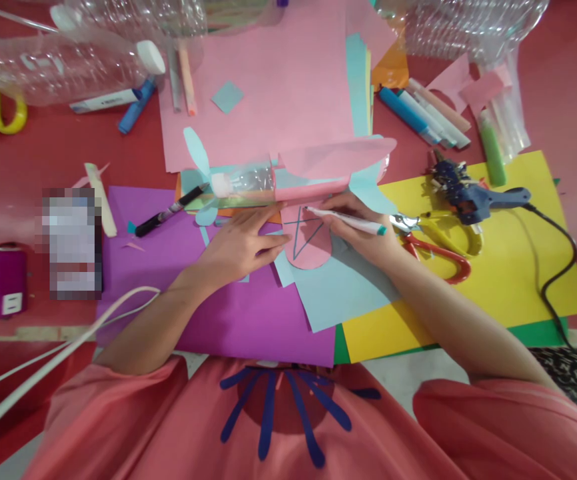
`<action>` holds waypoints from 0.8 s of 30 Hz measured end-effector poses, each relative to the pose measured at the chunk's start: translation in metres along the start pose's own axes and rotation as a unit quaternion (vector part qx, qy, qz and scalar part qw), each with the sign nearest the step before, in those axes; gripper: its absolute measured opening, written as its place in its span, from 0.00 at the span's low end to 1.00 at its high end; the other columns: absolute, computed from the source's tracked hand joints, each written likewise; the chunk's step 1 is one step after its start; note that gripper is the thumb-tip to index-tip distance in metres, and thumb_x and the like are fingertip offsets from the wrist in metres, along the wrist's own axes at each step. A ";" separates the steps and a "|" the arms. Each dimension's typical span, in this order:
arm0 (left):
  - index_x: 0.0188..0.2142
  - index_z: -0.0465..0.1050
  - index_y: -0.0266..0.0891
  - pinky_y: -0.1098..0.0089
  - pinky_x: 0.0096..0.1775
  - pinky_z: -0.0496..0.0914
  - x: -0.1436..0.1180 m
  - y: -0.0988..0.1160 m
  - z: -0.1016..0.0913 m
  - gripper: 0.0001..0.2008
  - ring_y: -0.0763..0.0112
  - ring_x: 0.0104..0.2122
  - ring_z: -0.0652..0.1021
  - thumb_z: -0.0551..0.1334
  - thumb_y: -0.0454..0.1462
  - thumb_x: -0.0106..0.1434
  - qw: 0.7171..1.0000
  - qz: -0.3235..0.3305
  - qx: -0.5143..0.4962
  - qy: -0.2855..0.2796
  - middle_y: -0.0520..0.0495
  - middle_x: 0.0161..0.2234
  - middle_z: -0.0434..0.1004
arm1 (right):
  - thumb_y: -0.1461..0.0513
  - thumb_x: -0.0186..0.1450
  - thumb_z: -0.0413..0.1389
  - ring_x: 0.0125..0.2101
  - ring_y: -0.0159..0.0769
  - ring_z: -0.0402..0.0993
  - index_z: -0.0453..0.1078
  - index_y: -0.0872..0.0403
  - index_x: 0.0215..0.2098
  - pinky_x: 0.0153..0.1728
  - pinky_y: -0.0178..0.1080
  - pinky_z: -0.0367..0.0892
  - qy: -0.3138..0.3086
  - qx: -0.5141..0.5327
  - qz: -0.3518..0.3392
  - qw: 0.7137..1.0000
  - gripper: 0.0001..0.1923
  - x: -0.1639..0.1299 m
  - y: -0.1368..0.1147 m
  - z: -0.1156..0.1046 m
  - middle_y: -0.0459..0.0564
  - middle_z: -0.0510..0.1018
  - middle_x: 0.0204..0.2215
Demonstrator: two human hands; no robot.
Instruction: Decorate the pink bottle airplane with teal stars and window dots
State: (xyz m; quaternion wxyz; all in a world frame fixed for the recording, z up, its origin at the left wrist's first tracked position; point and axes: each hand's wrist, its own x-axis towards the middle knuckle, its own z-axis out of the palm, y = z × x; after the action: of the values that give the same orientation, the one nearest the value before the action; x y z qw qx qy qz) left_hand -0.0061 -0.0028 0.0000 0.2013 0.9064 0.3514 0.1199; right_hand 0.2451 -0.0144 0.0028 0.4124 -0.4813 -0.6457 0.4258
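My right hand [361, 227] is closed around a white marker with a teal end [356, 221]. Its tip rests at a rounded piece of pink paper [311, 250], where dark star-like lines are drawn. My left hand [241, 243] lies with fingers stretched out, their tips at the left edge of the pink piece. Under it is light blue paper [353, 287]. Just beyond both hands lies a plastic bottle [251, 181] wrapped in pink paper, with a white cap, light blue propeller-like blades [197, 153] and paper wings [338, 159].
Red-and-yellow scissors [436, 250] and a blue glue gun [481, 200] with a black cord lie on yellow paper [513, 280]. Purple paper [263, 323] carries a black pen [171, 210]. Plastic bottles [63, 67], several markers [408, 115] and pink sheets [278, 80] lie farther back.
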 end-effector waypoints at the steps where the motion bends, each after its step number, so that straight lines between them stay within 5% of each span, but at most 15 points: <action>1: 0.47 0.80 0.46 0.52 0.56 0.71 0.000 0.000 0.000 0.15 0.54 0.57 0.73 0.55 0.42 0.71 1.000 0.001 0.003 0.002 0.42 0.63 0.65 | 0.56 0.65 0.59 0.37 0.36 0.79 0.73 0.50 0.38 0.41 0.41 0.76 -0.006 0.003 -0.002 1.000 0.07 0.001 0.000 0.000 0.48 0.80 0.35; 24: 0.47 0.80 0.45 0.50 0.55 0.71 0.001 0.000 -0.001 0.16 0.53 0.57 0.73 0.54 0.42 0.72 1.000 0.015 0.009 0.007 0.40 0.60 0.68 | 0.54 0.64 0.59 0.36 0.38 0.76 0.73 0.50 0.36 0.40 0.42 0.73 -0.028 -0.014 0.040 0.999 0.09 0.001 0.010 -0.002 0.48 0.79 0.33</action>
State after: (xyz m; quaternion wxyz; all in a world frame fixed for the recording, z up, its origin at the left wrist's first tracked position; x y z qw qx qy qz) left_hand -0.0054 -0.0024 0.0008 0.1892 0.9123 0.3404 0.1264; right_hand 0.2491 -0.0111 -0.0061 0.3698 -0.5002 -0.6436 0.4459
